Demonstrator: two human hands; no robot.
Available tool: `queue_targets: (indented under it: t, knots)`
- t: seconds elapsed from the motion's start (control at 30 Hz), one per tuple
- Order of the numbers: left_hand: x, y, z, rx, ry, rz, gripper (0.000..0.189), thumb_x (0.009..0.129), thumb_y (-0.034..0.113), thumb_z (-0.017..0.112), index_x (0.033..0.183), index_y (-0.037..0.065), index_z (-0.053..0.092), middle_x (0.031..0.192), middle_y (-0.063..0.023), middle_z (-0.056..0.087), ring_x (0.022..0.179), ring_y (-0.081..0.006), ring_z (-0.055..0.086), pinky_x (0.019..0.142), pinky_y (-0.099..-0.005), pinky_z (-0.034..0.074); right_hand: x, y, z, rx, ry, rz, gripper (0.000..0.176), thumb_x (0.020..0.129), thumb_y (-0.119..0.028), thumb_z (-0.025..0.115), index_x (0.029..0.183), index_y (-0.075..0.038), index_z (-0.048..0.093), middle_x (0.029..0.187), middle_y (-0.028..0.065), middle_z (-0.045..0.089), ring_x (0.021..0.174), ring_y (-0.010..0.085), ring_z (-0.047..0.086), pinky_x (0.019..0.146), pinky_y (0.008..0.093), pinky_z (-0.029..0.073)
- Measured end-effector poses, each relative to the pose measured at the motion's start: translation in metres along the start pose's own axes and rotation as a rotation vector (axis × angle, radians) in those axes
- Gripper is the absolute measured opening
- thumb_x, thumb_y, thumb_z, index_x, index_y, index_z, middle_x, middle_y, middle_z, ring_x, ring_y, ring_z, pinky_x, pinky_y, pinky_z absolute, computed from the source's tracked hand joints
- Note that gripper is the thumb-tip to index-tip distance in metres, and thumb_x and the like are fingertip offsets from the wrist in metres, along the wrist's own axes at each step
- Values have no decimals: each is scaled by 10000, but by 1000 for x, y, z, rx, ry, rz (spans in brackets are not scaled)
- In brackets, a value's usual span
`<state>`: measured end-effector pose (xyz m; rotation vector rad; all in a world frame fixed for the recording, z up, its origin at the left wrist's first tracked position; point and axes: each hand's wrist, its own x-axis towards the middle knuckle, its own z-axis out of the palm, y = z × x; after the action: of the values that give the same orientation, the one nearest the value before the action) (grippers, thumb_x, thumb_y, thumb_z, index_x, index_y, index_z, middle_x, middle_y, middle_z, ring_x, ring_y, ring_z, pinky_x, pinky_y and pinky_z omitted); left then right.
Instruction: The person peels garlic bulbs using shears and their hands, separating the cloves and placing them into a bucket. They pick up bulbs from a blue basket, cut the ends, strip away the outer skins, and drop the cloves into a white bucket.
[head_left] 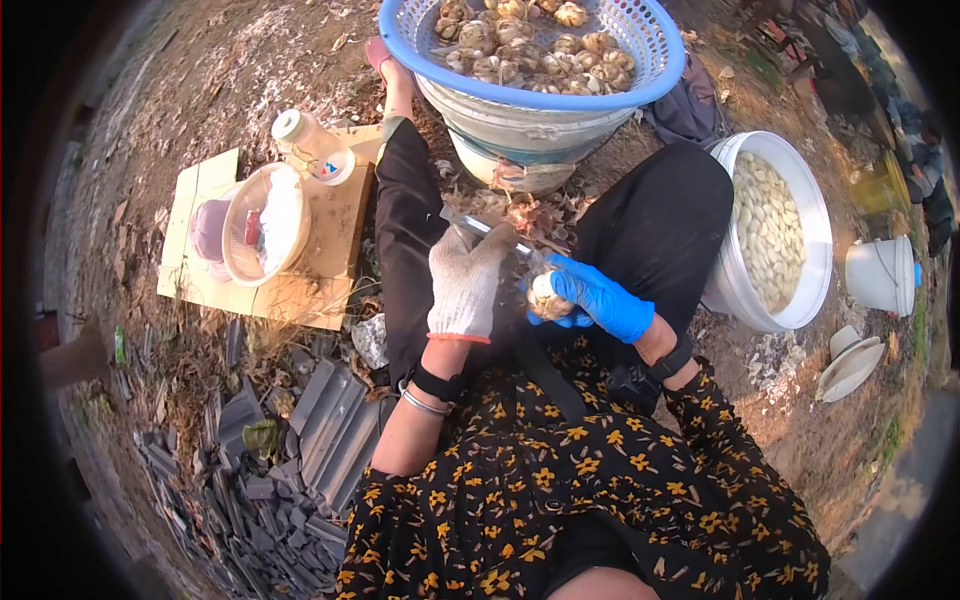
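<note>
My left hand (pixel 466 280), in a white knitted glove with an orange cuff edge, is closed around a slim silver knife (pixel 482 227). One flat end of it sticks out past the fingers, and the other end reaches toward my right hand. In a blue glove, my right hand (pixel 605 297) grips a garlic bulb (pixel 546 291) from the side, with pale cloves showing. Both hands are close together over my lap, between the knees. Beyond them, a blue basket (pixel 400 45) full of garlic bulbs (pixel 515 52) rests on a large white bucket (pixel 500 130).
At right stands a white bucket (pixel 822 235) of peeled cloves (pixel 765 225), with a smaller white bucket (pixel 872 278) behind. Left of my leg, cardboard (pixel 330 275) carries a plastic jar (pixel 312 150) and a small basket (pixel 238 240). Broken grey tiles (pixel 335 430) lie lower left.
</note>
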<state>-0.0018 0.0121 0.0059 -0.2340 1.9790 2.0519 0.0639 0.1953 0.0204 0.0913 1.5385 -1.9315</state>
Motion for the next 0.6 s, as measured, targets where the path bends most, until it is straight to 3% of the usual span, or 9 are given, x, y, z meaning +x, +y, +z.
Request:
queue_targets:
  t: [0.03,0.13,0.23,0.43,0.6]
  knots:
    - [-1,2,-1,-108,-10,2,154,885,43,679,1021,-22,646,838,-81,694,678,-128,661,600,-231,524,0,0,1,-5,32,-3,631,964,-536,531,1367,-52,487,1004,53,664,661,52,504,527,160,372]
    - [-3,5,-8,-348,-40,14,219,907,38,659,1115,-28,642,929,-91,700,785,-129,660,693,-239,526,2,-1,1,217,27,-111,619,968,-510,537,1365,-38,485,1030,59,653,700,56,517,537,155,374]
    - [-14,11,-14,-298,-3,155,226,912,34,650,1128,-29,642,941,-96,699,779,-125,653,681,-236,521,8,-1,0,325,68,-185,632,958,-498,554,1362,-17,485,1072,69,642,766,63,548,559,157,400]
    - [-36,26,-21,-253,-67,128,277,890,12,664,1158,-48,636,986,-99,703,823,-120,651,731,-240,526,14,7,-1,150,149,-349,686,910,-489,640,1368,-7,473,1153,78,624,975,153,634,759,243,512]
    - [-39,27,-19,-224,-176,103,295,882,18,687,1168,-39,647,1021,-91,711,875,-115,659,784,-244,534,13,7,1,213,130,-322,634,914,-420,668,1366,-18,476,1156,75,625,1018,180,631,846,281,516]
